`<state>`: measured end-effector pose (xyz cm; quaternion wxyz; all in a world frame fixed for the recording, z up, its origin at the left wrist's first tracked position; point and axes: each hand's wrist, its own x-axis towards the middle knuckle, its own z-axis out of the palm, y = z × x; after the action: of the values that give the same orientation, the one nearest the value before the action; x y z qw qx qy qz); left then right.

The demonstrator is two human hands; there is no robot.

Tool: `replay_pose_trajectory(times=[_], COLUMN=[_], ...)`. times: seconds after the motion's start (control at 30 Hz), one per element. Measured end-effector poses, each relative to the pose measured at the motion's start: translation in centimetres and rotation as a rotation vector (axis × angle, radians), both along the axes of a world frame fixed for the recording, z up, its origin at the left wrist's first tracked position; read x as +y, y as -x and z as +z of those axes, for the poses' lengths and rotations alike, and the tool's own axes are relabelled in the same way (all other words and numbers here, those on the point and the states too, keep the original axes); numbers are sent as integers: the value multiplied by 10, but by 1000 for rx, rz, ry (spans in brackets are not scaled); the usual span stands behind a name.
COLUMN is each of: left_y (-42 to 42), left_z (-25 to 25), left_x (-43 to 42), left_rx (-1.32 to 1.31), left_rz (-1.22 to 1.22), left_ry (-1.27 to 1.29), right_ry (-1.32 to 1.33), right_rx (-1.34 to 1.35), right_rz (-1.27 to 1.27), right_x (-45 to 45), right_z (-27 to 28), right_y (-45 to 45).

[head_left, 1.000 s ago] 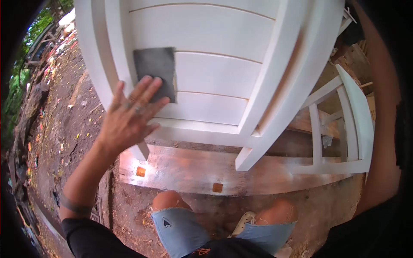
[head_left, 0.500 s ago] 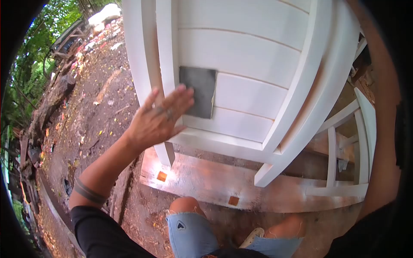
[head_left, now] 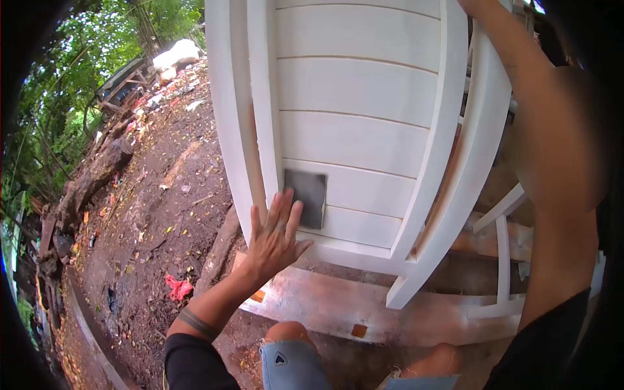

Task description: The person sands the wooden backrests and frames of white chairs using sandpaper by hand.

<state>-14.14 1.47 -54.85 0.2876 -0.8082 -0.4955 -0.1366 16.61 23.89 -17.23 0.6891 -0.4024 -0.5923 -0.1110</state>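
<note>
A tall white slatted panel (head_left: 354, 88) between curved white posts fills the middle of the head view. Flat against its lower left part lies a dark grey sheet of sandpaper (head_left: 311, 195). My left hand (head_left: 274, 242) has its fingers spread, with the fingertips at the sheet's left edge and the palm over the left post. At the top right, my right hand (head_left: 478, 6) is near the upper right post. The frame edge cuts it off, so its fingers cannot be made out.
Beneath the panel is a worn board (head_left: 325, 302) with square holes. Another white frame (head_left: 502, 260) stands at the right. Sloping dirt ground (head_left: 162, 214) with leaves, a red scrap (head_left: 178, 287) and logs (head_left: 97, 175) lies left. My knees are below.
The view has turned, so more of the panel's top and the trees show. My left hand and the sheet appear lower in view. My right forearm now reaches farther in across the upper right.
</note>
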Motion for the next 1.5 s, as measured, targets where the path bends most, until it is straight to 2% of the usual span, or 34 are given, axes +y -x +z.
replay_pose_trajectory(times=[0.13,0.23,0.33,0.43,0.53,0.63,0.73,0.77,0.83,0.87,0.97,1.0,1.13,1.37,1.5], left_y=[-26,-32,-23,-18,-36,-49,-53,-54,-56,-57,-43,-36,-43,-56,-56], left_z=[65,75,9,10,76,158,223,230,206,187,77,57,124,347,454], left_x=[34,42,13,4,36,76,119,124,104,87,28,24,46,129,138], left_rx=[-119,-102,-158,-48,-150,-164,-134,-125,-162,-178,-172,-174,-144,-121,-129], left_rz=[82,145,84,105,131,94,116,136,133,131,119,123,119,110,104], left_ry=[-30,-57,87,39,-9,-219,-412,-454,-351,-303,-42,2,-177,-697,-901], right_ry=[2,64,-46,-49,-270,-132,-160,-194,-264,-211,-132,-140,-61,-93,-127], right_rx=[-7,6,-5,-5,-28,-25,-38,-41,-45,-40,-20,-14,-13,19,25], right_rz=[-36,20,-34,68,-91,52,30,1,-55,-13,58,58,42,126,170], right_x=[1,-29,-1,-15,9,-24,-17,-13,-7,-11,-32,-32,-40,-89,-134], right_z=[-1,-7,-1,-3,-5,-7,-6,-6,-8,-10,-7,-7,-15,-20,-29], right_y=[-1,10,1,6,2,9,8,8,7,9,8,8,11,22,31])
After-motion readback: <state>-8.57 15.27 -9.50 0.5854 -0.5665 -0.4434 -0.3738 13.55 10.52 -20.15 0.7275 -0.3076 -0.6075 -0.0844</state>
